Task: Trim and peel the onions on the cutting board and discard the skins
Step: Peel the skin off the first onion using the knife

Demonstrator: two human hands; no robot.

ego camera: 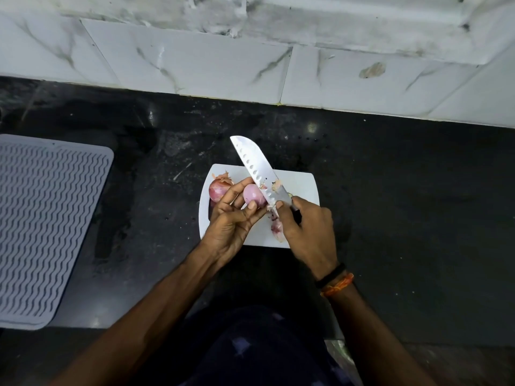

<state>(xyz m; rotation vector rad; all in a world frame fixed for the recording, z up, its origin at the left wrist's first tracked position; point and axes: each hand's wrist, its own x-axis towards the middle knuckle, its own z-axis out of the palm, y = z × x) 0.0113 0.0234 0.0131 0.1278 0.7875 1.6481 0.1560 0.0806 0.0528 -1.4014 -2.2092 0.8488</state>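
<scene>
- A small peeled onion point(254, 195) is held off the cutting board point(301, 185) by the left hand point(231, 215); thumb and fingers are curled round it, so the grip is closed on the onion, likely so it can be turned against the blade.
- The knife point(257, 169) is gripped by the right hand point(306, 229), fingers wrapped on the handle near the blade and the thumb laid on the flat, probably for close control of a paring cut.
- The blade is angled up and away from the board's centre, its heel touching the onion's right side; a trim or skin lift at that end is judged to be the step in hand.
- Skin scraps point(276, 186) are seen stuck on the blade, just above the board's middle.
- A second onion point(218, 189) with papery skin partly on is left at the board's left edge, behind the left hand; judged not yet peeled.
- A peel piece point(277, 225) lies on the board's near edge, partly under the right hand; not yet discarded.
- The board sits on the dark desk point(404, 204); a ribbed grey mat point(47, 218) lies well left of the board.
- Risk noted: the left thumb is very near the blade.
</scene>
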